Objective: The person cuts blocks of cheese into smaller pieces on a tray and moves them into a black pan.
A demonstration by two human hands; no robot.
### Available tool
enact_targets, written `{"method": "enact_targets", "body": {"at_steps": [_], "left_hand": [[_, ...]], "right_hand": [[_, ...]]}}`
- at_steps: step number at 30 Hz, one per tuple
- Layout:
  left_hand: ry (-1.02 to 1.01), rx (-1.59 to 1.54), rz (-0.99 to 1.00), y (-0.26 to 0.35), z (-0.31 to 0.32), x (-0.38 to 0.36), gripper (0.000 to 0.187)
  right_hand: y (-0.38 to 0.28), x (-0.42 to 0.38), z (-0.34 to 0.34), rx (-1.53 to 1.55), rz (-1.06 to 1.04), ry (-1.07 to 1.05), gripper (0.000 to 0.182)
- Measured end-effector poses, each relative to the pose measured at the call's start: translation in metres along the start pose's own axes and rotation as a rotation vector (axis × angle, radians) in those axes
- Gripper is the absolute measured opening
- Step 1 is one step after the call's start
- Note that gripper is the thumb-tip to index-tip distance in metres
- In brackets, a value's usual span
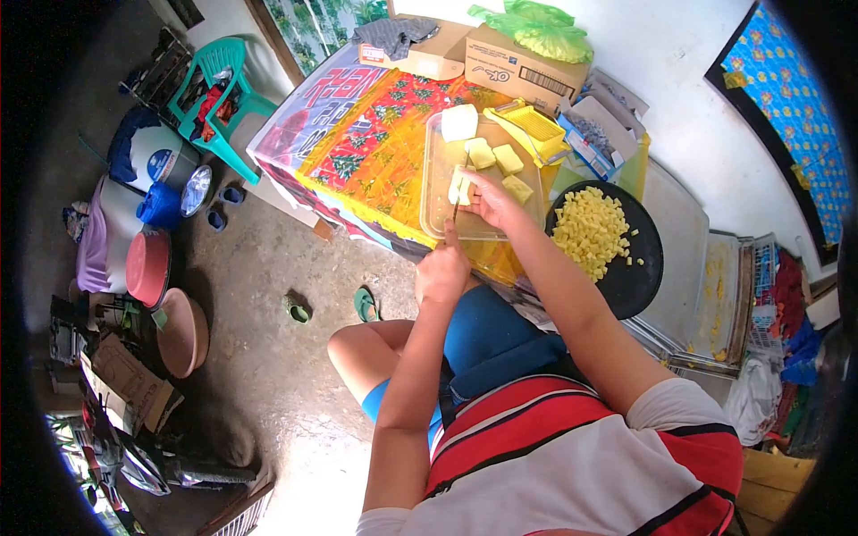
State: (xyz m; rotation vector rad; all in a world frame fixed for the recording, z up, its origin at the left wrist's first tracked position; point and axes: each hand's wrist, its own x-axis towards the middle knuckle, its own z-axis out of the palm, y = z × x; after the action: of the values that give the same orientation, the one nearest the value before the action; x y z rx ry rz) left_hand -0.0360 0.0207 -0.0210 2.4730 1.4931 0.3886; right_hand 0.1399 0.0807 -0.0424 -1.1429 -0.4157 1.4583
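My left hand (442, 272) is closed around the handle of a knife (457, 213), its thin blade pointing away from me over a shallow clear plastic tray (433, 192). My right hand (492, 198) grips a pale yellow block (459, 186) in the tray, right beside the blade. Whether the blade has entered the block is too small to tell. Further back in the tray sit several more yellow blocks (508, 160) and a larger whitish block (459, 122). To the right, a round black pan (645, 272) carries a heap of small yellow cubes (588, 230).
A yellow plastic rack (532, 129), cardboard boxes (518, 67) and a green plastic bag (536, 29) stand behind the tray. The table has a patterned cloth (371, 147). Metal trays (670, 241) lie at right; a green chair (222, 67) and basins (183, 332) are at left.
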Motion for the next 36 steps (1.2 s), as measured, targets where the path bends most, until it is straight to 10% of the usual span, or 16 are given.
{"method": "enact_targets", "body": {"at_steps": [36], "left_hand": [[0.043, 0.112, 0.072, -0.012, 0.02, -0.004, 0.051]], "right_hand": [[0.003, 0.011, 0.003, 0.0, 0.046, 0.135, 0.047]]}}
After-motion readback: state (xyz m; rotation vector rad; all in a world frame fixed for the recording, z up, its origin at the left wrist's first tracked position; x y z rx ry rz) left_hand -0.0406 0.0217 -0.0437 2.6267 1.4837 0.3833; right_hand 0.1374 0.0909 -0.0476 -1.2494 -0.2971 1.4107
